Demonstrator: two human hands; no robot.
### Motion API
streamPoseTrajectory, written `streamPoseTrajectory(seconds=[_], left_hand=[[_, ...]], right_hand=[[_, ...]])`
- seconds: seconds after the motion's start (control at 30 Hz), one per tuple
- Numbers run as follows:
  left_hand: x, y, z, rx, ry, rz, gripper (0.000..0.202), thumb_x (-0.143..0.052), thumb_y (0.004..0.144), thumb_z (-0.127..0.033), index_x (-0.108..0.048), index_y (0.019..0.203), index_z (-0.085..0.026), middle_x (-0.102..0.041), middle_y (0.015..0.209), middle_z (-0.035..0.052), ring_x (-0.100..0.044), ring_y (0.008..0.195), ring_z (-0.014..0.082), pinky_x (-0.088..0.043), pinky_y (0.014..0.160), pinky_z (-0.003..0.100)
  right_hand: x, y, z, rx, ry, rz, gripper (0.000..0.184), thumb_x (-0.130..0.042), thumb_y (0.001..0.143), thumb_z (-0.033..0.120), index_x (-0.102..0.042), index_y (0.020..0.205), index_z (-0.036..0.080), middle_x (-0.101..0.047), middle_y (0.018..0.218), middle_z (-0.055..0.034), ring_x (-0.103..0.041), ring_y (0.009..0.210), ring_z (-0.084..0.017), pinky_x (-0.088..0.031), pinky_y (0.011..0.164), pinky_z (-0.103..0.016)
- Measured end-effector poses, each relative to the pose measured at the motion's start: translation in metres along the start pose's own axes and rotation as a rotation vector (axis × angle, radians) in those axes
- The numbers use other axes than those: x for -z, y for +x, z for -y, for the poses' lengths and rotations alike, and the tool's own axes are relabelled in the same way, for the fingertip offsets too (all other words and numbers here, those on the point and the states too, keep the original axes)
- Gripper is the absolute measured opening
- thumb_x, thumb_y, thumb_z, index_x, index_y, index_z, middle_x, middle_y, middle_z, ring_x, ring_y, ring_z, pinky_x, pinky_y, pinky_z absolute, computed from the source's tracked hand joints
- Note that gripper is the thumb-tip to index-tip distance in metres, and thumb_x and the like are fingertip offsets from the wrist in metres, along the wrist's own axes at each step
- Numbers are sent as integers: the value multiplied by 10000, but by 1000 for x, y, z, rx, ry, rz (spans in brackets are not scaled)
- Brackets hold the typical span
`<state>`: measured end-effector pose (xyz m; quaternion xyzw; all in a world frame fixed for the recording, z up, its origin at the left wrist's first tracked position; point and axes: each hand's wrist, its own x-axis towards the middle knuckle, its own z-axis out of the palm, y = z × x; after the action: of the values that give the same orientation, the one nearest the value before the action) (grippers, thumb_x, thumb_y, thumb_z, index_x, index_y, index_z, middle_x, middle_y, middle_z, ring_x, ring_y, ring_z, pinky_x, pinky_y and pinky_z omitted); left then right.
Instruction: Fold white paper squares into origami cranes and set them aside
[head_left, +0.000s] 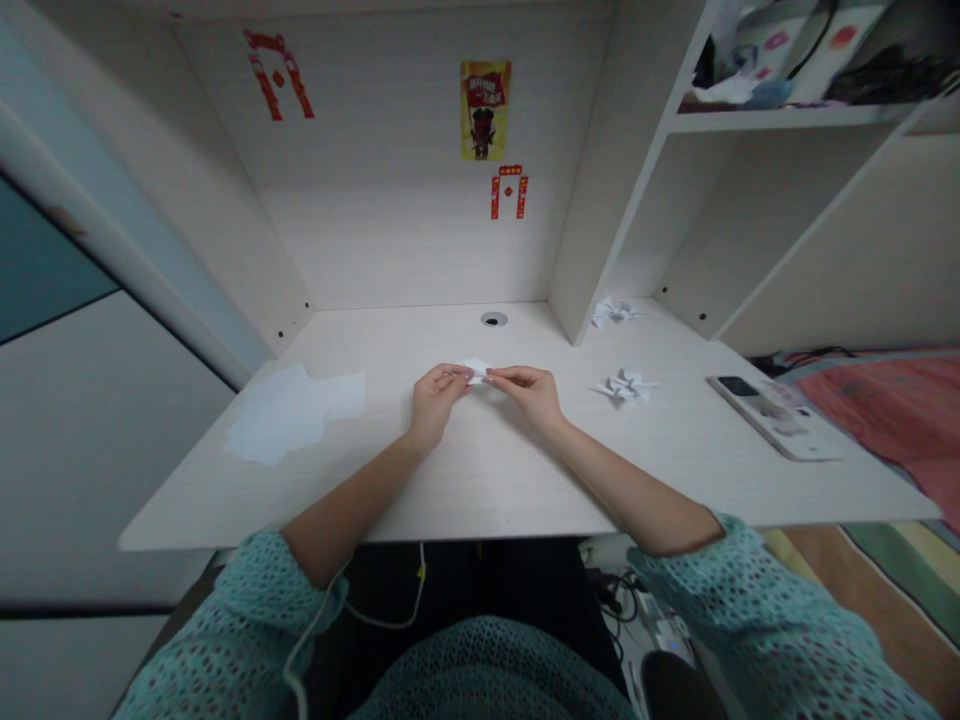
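Observation:
Between my two hands, just above the middle of the desk, is a small piece of folded white paper (475, 367). My left hand (437, 398) pinches its left side, and my right hand (531, 390) pinches the right side with thumb and forefinger. The fingers partly cover the paper, so its exact shape cannot be made out. Off to the left lies a loose spread of flat white paper sheets (281, 415). On the right sits a small pile of folded white paper pieces (626, 387), and further back, by the upright divider, rests another folded paper cluster (616, 312).
The white desk (465, 480) has a round cable hole (493, 319) near its back panel. A phone-like white device (776, 418) lies at the right. An upright divider (637, 180) stands back right, under a loaded shelf (787, 118). A white cable (390, 624) hangs below the front edge.

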<state>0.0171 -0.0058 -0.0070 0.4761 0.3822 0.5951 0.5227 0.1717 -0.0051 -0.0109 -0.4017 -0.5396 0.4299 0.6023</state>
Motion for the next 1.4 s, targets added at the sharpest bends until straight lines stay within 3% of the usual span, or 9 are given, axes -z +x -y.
streamPoseTrajectory(seconds=[0.17,0.4,0.73,1.2,1.4], left_hand=[[-2,-2,-3,-24,-16,-21,223,-726,642,-310,-627,771,-157,-678,810,32,-633,781,131,-504,808,309],[-3,-4,-6,-163,111,-23,216,-714,654,-317,-615,748,-151,-674,789,40,-644,765,151,-521,751,307],[-3,-6,-8,-214,154,-16,202,-707,664,-306,-604,743,-151,-674,792,40,-650,766,156,-519,766,314],[-1,-4,-2,-140,156,-20,255,-703,658,-360,-606,774,-154,-676,824,49,-640,791,159,-502,777,314],[-3,-6,-2,-100,163,-18,352,-726,638,-355,-512,863,-189,-676,704,16,-649,678,153,-497,660,270]], right_hand=[[-2,0,-2,-47,70,-7,221,-772,565,314,-733,757,213,-723,785,-37,-645,721,-177,-487,747,-324],[-2,2,-5,-120,178,28,212,-774,558,290,-732,751,215,-707,685,-17,-616,634,-138,-478,702,-301],[-2,3,-9,-249,310,27,265,-788,527,288,-726,769,198,-712,728,-27,-621,673,-131,-476,748,-298],[-3,3,-10,-231,221,-12,301,-784,524,317,-722,783,174,-709,699,-43,-618,643,-138,-474,719,-302],[-5,1,-10,-188,200,-13,299,-776,534,340,-720,780,180,-710,705,-41,-626,650,-141,-478,722,-303]])
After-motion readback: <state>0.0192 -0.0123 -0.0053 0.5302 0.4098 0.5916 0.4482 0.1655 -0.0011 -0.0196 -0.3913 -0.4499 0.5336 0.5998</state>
